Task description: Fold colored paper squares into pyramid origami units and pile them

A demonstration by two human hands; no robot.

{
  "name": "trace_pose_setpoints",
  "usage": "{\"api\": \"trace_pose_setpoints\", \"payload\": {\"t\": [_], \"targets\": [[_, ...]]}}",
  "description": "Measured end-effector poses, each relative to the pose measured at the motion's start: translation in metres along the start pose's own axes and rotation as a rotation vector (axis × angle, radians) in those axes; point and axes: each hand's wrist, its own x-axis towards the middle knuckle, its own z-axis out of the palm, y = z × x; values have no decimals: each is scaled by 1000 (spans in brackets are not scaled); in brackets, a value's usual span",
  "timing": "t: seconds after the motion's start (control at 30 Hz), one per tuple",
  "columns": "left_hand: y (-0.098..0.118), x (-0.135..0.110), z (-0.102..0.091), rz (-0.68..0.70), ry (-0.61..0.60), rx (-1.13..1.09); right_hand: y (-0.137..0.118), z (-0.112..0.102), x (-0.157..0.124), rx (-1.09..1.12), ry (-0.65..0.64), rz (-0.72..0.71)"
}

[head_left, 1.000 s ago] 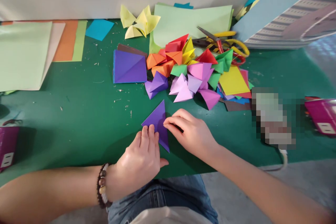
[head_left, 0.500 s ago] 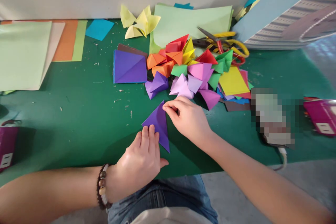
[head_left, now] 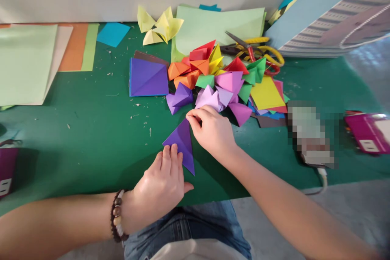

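Note:
A purple paper folded into a triangle (head_left: 182, 139) lies on the green table (head_left: 91, 138) in front of me. My left hand (head_left: 160, 187) lies flat with its fingertips pressing the triangle's lower edge. My right hand (head_left: 211, 130) has its fingers curled together at the triangle's top corner, pinching or pressing the fold there. Just beyond it sits a heap of folded paper pieces (head_left: 219, 77) in many colours.
A purple square sheet (head_left: 148, 77) lies left of the heap, yellow folded pieces (head_left: 158, 26) behind it. Scissors with yellow handles (head_left: 258, 48) rest on a pale green sheet (head_left: 219, 24). Paper stacks (head_left: 36, 57) lie far left. Magenta boxes (head_left: 367, 132) sit at both sides.
My right hand slid up along the triangle's right edge from its middle to the top corner. My left hand stayed pressed on the paper.

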Motion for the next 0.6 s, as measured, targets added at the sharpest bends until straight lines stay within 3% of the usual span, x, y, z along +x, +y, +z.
{"api": "trace_pose_setpoints", "payload": {"t": [0.27,0.6], "targets": [[0,0,1,6,9,9,-4,2,0,-97,-30,36],[0,-1,3,-3,64,2,5,4,-4,-63,-13,-52]]}}
